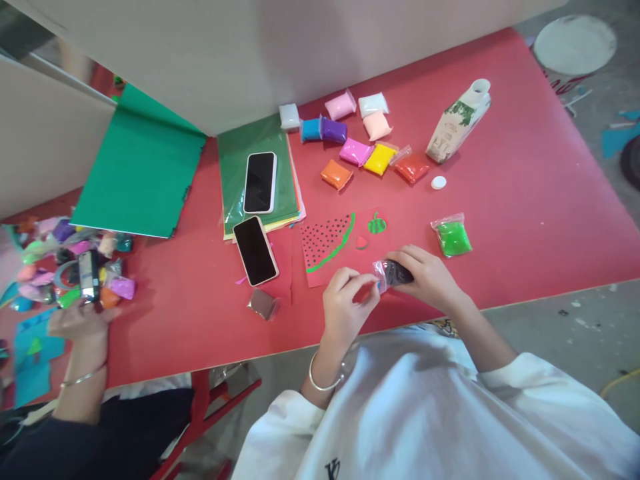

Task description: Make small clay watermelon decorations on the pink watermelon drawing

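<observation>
Black packet (400, 272): crinkly, glossy clear plastic. Desk (530, 213): smooth, low-sheen red. Phone screens (261, 181): glossy. Bracelet (324, 389): polished metal. Shirt (410, 413): matt cloth, creased. Carton (447, 137): smooth, looks like coated card.

On the red table (525, 207), the right hand (425, 275) holds a black packet (400, 272), and the left hand (347, 303) pinches its clear plastic end with the fingertips. Near the hands lies a red sheet (344, 259), which bears a dotted watermelon slice (325, 239) with green edge. A green packet (454, 239) lies to the right, and farther back there is a carton (456, 125).
</observation>
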A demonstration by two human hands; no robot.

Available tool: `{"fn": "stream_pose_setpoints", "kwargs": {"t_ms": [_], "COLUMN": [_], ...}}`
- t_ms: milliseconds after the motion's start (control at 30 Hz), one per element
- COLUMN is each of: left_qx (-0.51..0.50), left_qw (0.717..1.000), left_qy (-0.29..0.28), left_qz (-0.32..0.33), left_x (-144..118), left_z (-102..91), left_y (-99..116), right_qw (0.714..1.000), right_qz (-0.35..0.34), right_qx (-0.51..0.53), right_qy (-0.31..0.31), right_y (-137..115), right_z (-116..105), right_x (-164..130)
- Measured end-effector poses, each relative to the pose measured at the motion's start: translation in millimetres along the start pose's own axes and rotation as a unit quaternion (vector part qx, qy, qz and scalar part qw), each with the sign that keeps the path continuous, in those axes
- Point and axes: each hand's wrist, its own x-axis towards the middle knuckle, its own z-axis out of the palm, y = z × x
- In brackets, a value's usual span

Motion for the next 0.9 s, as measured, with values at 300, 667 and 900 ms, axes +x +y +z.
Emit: {"fn": "stream_pose_setpoints", "kwargs": {"t_ms": [300,667,900], "left_qx": [-0.205,-0.185,0.047], "left_qw": [0.962,0.976,0.994], "left_qy": [0.113,0.067,0.020], "left_qz": [-0.138,-0.093,0.096], "left_x": [6,2,-3], "left_z": [-4.9,-0.2,2.1], "left_y": [-30,-26,-6], "right_qw": [0.999,0.998,0.999], "right_qz": [0.036,0.051,0.028], "right_qx": [0.011,-0.008,-0.011], "right_qy": [0.020,0.032,0.030], "right_y": [10,8,-6], "right_z": [0,3,5], "right_x": [-6,-7,-2]}}
